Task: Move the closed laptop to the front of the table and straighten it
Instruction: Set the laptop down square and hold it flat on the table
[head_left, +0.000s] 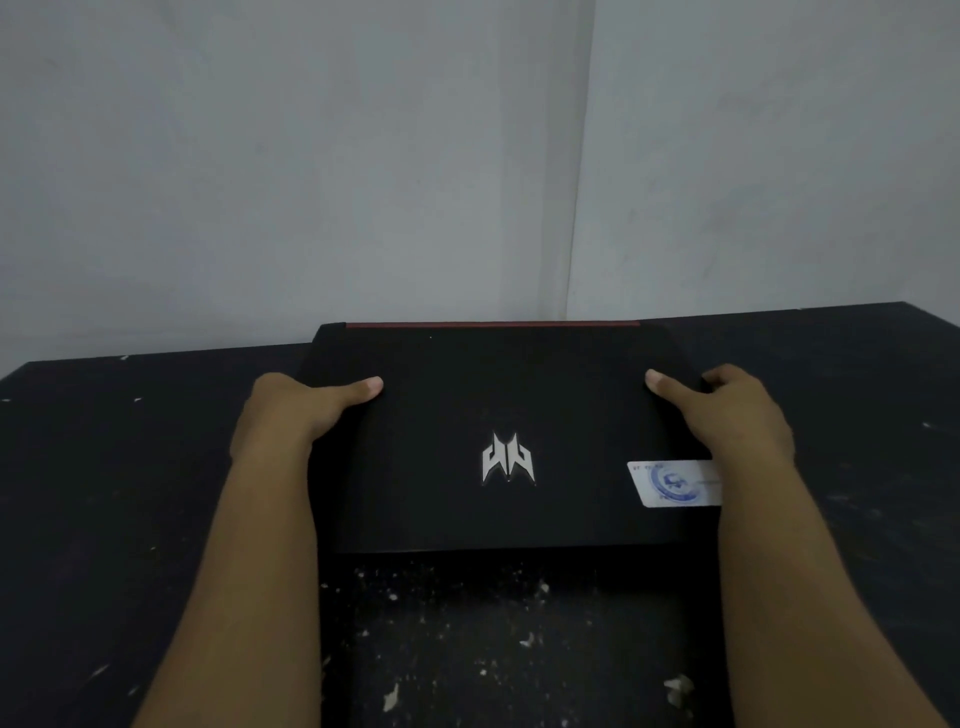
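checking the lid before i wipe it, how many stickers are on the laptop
1: a white rectangular sticker with a blue print on the closed black laptop lid, near its right edge, partly covered by the right hand. Others could hide under the hands.

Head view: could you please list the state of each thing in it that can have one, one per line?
closed laptop: lid shut, lying flat on the table, gripped at both side edges.
left hand: grip on the laptop's left edge, thumb on the lid.
right hand: grip on the laptop's right edge, thumb on the lid.
white sticker: stuck on the lid, partly covered by the right wrist.
black table: scuffed, flecked with white specks.
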